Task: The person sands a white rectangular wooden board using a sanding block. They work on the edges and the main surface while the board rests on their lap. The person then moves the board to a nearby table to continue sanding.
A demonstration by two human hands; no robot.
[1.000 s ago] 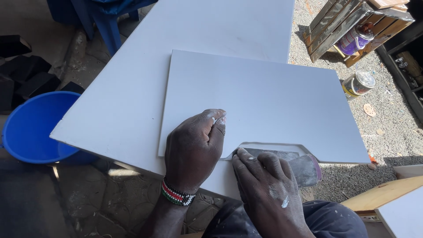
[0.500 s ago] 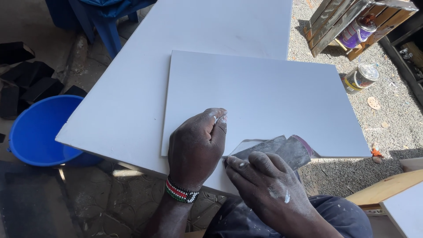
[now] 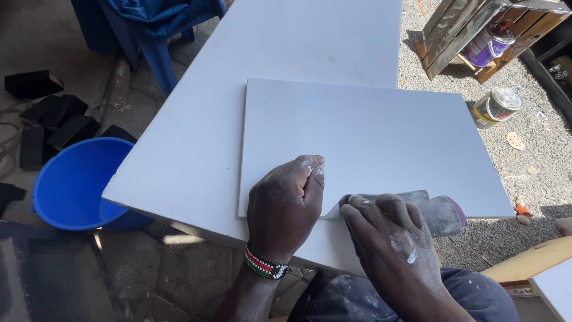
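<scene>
1. Black foam-like blocks (image 3: 56,122): several lie on the ground at your 9 o'clock, just beyond the bucket.
2. Blue plastic bucket (image 3: 74,182): stands on the ground at your 8 o'clock, its rim partly tucked under the table's near-left corner.
3. Blue plastic chair (image 3: 158,30): at 11 o'clock, draped with blue cloth, close to the table's left edge.
4. White table (image 3: 190,131): a large flat top running from 6 toward 12 o'clock and carrying the panel.
5. White panel (image 3: 369,137): a flat rectangular board lying on the table, its right part overhanging the table edge toward 3 o'clock. Its near edge sits under your hands.
6. Left hand (image 3: 285,206): yours, with a beaded band at the wrist. It lies palm down on the panel's near edge at 6 o'clock, fingers together and pressing flat, grasping nothing.
7. Right hand (image 3: 390,238): yours, dusted white, just right of the left hand. Its fingers curl over and grip the abrasive sheet.
8. Abrasive sheet (image 3: 438,211): grey with a reddish end, pressed against the panel's near edge and sticking out toward 4 o'clock.
9. Tin can (image 3: 494,107): lies on the gravel at 2 o'clock, beside the panel's far-right corner.
10. Wooden crate (image 3: 471,30): tilted at 1 o'clock, a purple container inside.
</scene>
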